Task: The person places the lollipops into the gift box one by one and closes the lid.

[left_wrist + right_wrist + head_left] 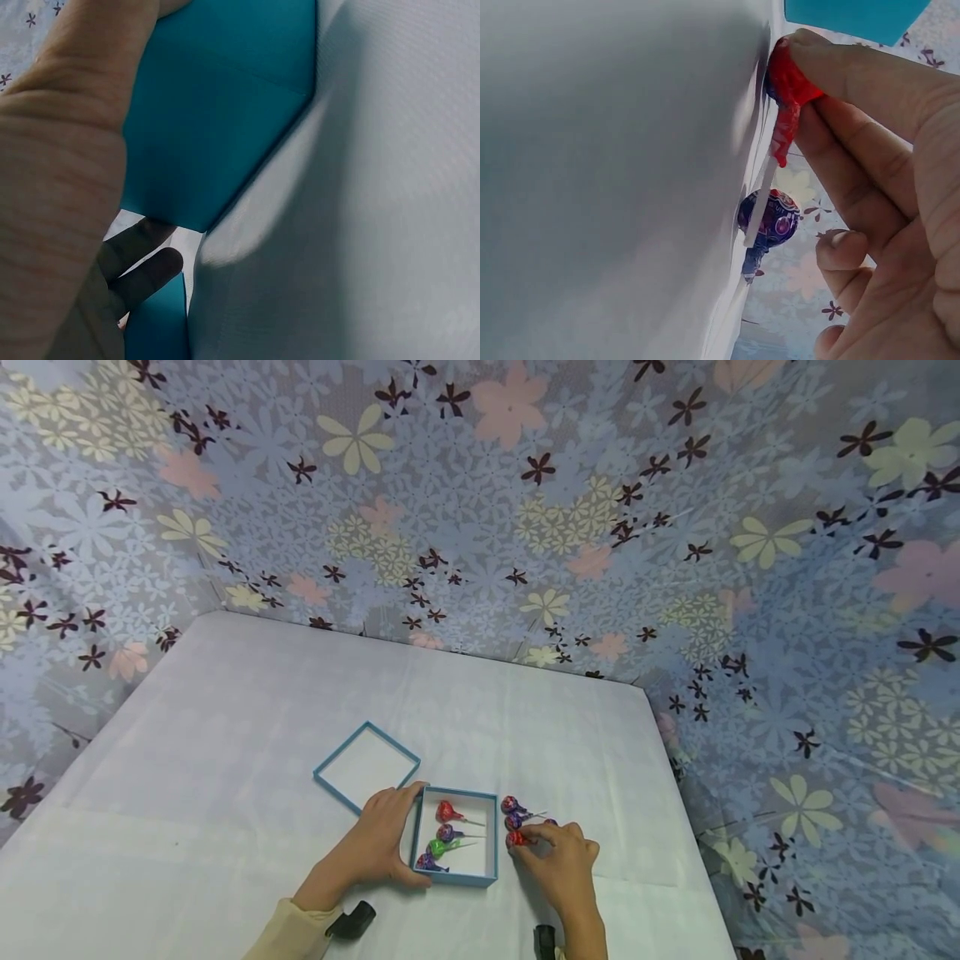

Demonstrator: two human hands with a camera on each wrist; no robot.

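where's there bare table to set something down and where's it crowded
Bare white tablecloth lies left of the lid and left hand, beyond the lid and box toward the floral backdrop, and right of the right hand to the table edge. It is crowded just right of the box, where lollipops cluster at the right hand.

Eight lollipops (509, 804) can be counted as visible: inside the single blue box (461, 879), four are found, namely one red lollipop (446, 812), one green lollipop (434, 848) and two purple lollipops (446, 832); beside this box, four more are seen, namely one second red lollipop (513, 839) and three further purple lollipops (513, 821), of which one is partly covered by the right hand (564, 867). Besides these, one lid (393, 742) with blue edge, one white-covered table (300, 693) and two black wrist devices (352, 921) are counted. One left hand (378, 842) and one right hand are also shown.
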